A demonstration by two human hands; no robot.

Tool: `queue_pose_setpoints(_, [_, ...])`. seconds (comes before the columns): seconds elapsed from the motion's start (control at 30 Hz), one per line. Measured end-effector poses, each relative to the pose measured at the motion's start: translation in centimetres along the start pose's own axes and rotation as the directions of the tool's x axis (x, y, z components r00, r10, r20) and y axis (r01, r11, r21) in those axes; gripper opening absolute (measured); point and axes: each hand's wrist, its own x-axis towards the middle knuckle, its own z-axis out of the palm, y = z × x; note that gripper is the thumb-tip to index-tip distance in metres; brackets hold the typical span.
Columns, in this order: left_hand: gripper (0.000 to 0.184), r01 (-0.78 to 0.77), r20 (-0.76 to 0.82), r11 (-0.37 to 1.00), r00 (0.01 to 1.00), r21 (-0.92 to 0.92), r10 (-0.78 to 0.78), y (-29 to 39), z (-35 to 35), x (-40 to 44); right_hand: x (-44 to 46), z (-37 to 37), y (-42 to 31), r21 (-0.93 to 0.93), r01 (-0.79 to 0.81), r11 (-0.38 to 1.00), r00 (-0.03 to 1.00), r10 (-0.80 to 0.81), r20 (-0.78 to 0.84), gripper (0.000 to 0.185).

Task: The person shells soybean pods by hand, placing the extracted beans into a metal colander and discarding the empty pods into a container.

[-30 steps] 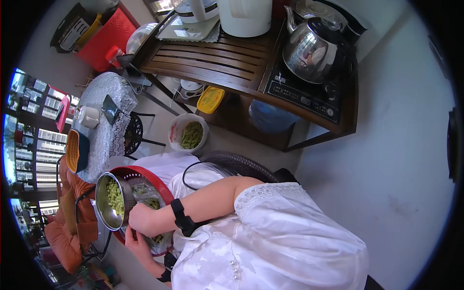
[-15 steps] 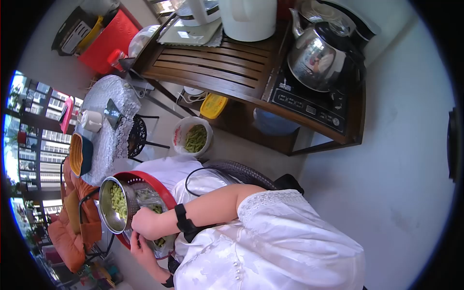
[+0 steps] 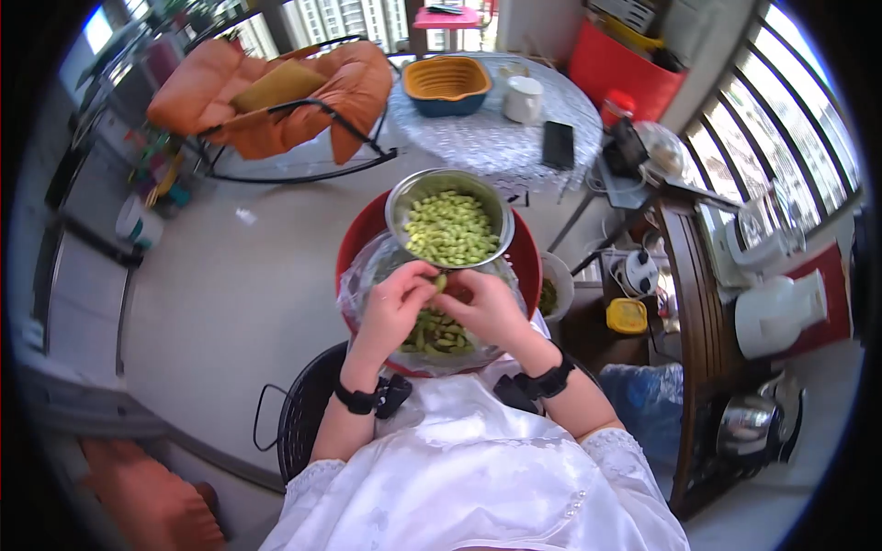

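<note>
A green bean pod (image 3: pixel 441 283) is pinched between my two hands, with only part of it showing past the fingers. My left hand (image 3: pixel 397 301) grips it from one side, fingers curled. From the other side my right hand (image 3: pixel 482 308) closes its thumb and fingertips on the same pod. Just beyond the fingertips a metal bowl (image 3: pixel 398 209) holds many shelled green beans (image 3: pixel 450 228). The bowl rests at the far side of a red basin (image 3: pixel 354 241) in front of my lap. Below my hands, more pods (image 3: pixel 436 336) lie on clear plastic (image 3: pixel 375 262) inside the basin.
A white bucket (image 3: pixel 562 280) stands right of the basin, partly hidden. Ahead is a round table (image 3: pixel 413 124) with a yellow-and-blue basket (image 3: pixel 447 87), a white mug (image 3: pixel 523 99) and a phone (image 3: pixel 558 144). An orange rocking chair (image 3: pixel 344 87) is at left, a wooden shelf unit (image 3: pixel 691 303) at right.
The view has swung from the wooden shelf unit and kettle round to face the basin and table. Both hands stay over the basin, and the pod between them now shows.
</note>
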Motion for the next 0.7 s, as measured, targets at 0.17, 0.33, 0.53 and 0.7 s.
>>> queue_pose_setpoints(0.17, [0.014, 0.049, -0.002, 0.982, 0.999, -0.183, -0.050, -0.6, 0.0, -0.8, 0.9, -1.6, -0.2, 0.207, -0.041, 0.978, 0.978, -0.003, 0.210, 0.023])
queue_pose_setpoints(0.33, [0.016, 0.091, 0.054, 0.948, 0.995, -0.304, -0.078, -0.9, 0.3, -1.4, 0.0, -2.3, -2.0, 0.159, -0.017, 0.987, 0.983, -0.013, 0.183, 0.023])
queue_pose_setpoints(0.53, [0.026, -0.164, -0.060, 0.959, 0.981, 0.233, 0.182, 1.3, 2.4, -2.9, -1.4, -3.4, -0.3, 0.232, -0.096, 0.968, 0.989, 0.068, 0.129, 0.020])
queue_pose_setpoints(0.7, [0.019, -0.197, -0.077, 0.942, 0.971, 0.272, 0.225, 1.1, 2.6, -3.0, -2.3, -2.7, 0.3, 0.290, -0.031, 0.957, 0.996, 0.006, 0.086, 0.021])
